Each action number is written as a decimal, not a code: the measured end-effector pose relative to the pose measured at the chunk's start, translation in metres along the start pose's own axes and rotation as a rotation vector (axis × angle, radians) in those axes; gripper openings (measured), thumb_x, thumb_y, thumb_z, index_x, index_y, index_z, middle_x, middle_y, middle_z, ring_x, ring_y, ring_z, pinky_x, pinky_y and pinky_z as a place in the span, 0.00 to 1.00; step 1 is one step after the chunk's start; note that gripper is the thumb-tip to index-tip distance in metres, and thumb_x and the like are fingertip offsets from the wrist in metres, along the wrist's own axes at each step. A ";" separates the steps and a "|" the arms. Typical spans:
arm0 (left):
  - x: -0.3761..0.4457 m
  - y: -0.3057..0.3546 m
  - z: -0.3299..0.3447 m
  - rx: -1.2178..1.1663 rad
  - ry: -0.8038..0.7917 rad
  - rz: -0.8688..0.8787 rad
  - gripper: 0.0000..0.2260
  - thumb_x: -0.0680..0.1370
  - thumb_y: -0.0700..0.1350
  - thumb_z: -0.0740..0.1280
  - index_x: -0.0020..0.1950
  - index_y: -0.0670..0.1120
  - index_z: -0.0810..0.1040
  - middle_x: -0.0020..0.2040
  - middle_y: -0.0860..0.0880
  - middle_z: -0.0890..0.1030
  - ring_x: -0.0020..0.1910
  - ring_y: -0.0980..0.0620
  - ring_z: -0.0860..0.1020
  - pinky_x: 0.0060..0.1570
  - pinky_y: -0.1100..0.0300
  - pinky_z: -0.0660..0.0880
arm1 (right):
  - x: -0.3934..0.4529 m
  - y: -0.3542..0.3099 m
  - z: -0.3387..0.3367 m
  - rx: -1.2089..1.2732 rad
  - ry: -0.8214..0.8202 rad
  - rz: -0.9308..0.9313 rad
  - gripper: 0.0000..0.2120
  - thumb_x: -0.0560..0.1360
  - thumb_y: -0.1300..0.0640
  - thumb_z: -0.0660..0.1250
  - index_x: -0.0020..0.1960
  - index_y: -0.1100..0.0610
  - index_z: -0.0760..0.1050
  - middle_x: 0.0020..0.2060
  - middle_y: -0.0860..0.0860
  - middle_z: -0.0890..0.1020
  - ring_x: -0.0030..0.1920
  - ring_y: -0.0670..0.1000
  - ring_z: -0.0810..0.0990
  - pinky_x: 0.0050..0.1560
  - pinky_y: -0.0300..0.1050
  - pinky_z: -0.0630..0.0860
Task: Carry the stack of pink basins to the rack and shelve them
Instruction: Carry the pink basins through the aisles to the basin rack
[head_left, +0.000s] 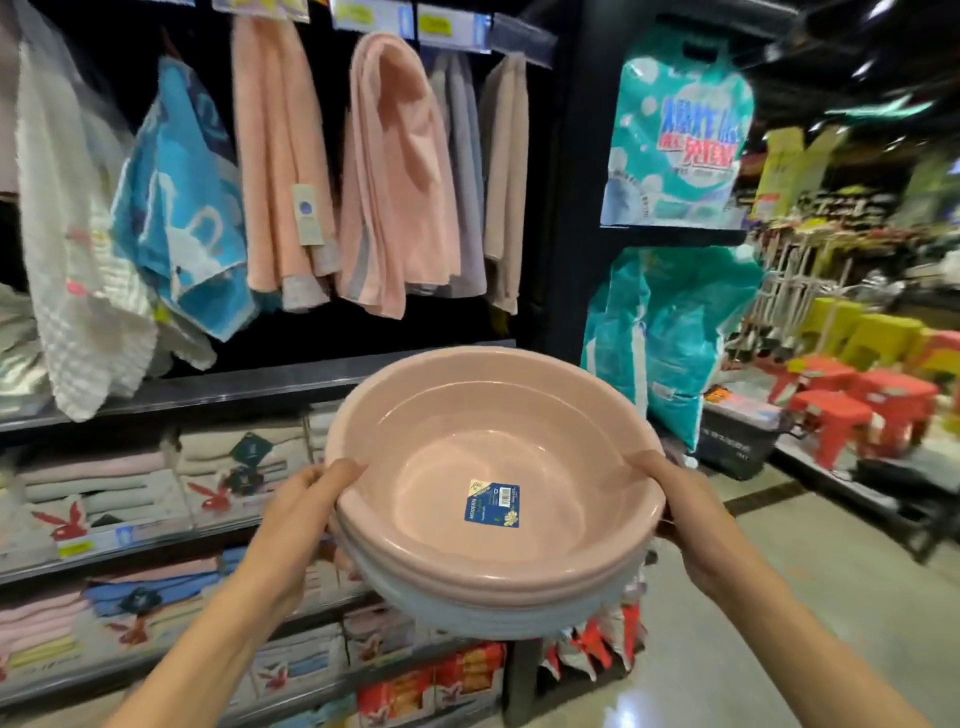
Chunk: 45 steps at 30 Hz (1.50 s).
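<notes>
- Holding: stack of basins (498, 488), pink, centre of the frame, carried in mid-air.
- Left hand (298, 525), right hand (680, 512): fingers clamped on opposite rims.
- Label (492, 503): blue, on the top basin's floor.

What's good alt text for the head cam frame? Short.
Two bare hands, left hand and right hand, hold a stack of pink basins by opposite rims in a shop aisle; a blue label sits inside the top basin. Hanging towels and shelves of folded towels are behind, red stools at right.
</notes>
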<state>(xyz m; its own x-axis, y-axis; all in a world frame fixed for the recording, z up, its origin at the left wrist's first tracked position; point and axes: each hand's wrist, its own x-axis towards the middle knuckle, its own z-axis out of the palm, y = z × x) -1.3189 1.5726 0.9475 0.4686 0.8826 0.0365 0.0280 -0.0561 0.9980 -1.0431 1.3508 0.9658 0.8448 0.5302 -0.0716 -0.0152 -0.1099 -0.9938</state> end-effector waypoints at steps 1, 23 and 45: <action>0.010 0.002 0.018 0.001 -0.034 0.013 0.33 0.63 0.67 0.70 0.57 0.45 0.80 0.46 0.42 0.85 0.40 0.46 0.83 0.33 0.52 0.79 | 0.005 -0.001 -0.016 -0.006 0.032 0.001 0.16 0.75 0.48 0.68 0.55 0.57 0.84 0.47 0.59 0.88 0.51 0.60 0.85 0.52 0.57 0.80; -0.041 0.054 0.444 -0.081 -1.182 0.062 0.24 0.64 0.64 0.70 0.48 0.46 0.80 0.25 0.55 0.78 0.23 0.56 0.76 0.18 0.59 0.71 | -0.201 0.030 -0.304 0.143 1.156 0.006 0.10 0.76 0.49 0.69 0.44 0.54 0.83 0.25 0.46 0.82 0.27 0.46 0.82 0.26 0.38 0.76; -0.536 0.078 0.696 -0.124 -2.087 0.040 0.20 0.65 0.62 0.70 0.44 0.47 0.81 0.26 0.52 0.78 0.23 0.54 0.76 0.17 0.60 0.72 | -0.569 0.062 -0.460 0.181 2.127 0.053 0.24 0.64 0.42 0.72 0.52 0.58 0.85 0.49 0.59 0.88 0.55 0.63 0.85 0.62 0.63 0.80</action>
<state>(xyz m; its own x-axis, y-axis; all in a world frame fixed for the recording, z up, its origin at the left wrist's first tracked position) -0.9537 0.7702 0.9700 0.5353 -0.8436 0.0427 -0.0087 0.0450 0.9989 -1.2787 0.6551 0.9842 0.0038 -0.9992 -0.0410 0.0180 0.0411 -0.9990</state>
